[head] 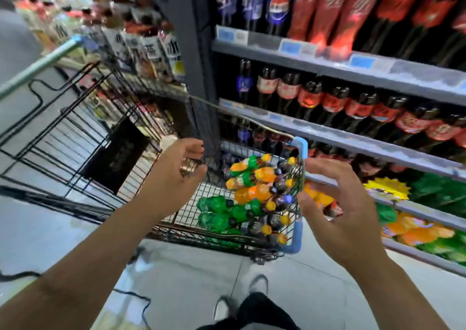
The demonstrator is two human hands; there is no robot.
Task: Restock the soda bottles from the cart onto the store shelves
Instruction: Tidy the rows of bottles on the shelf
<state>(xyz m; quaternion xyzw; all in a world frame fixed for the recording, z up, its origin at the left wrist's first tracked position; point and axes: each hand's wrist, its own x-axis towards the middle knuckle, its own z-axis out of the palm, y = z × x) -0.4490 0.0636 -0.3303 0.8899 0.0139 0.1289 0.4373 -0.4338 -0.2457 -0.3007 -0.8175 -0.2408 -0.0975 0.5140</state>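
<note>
We face grey metal store shelves (353, 143) lined with dark cola bottles (358, 108) on our right. Just beside them stands a black wire shopping cart (201, 229) with blue corner guards (301, 145), its basket holding a heap of orange, green and dark plastic soda bottles (254, 196). Our left hand (176, 176) sits at the cart's upper wire rim with fingers curled, though blur keeps us from telling whether they grip it, while our right hand (338, 203), just outside the cart's near corner, curls thumb and fingers round one orange soda bottle (318, 198).
</note>
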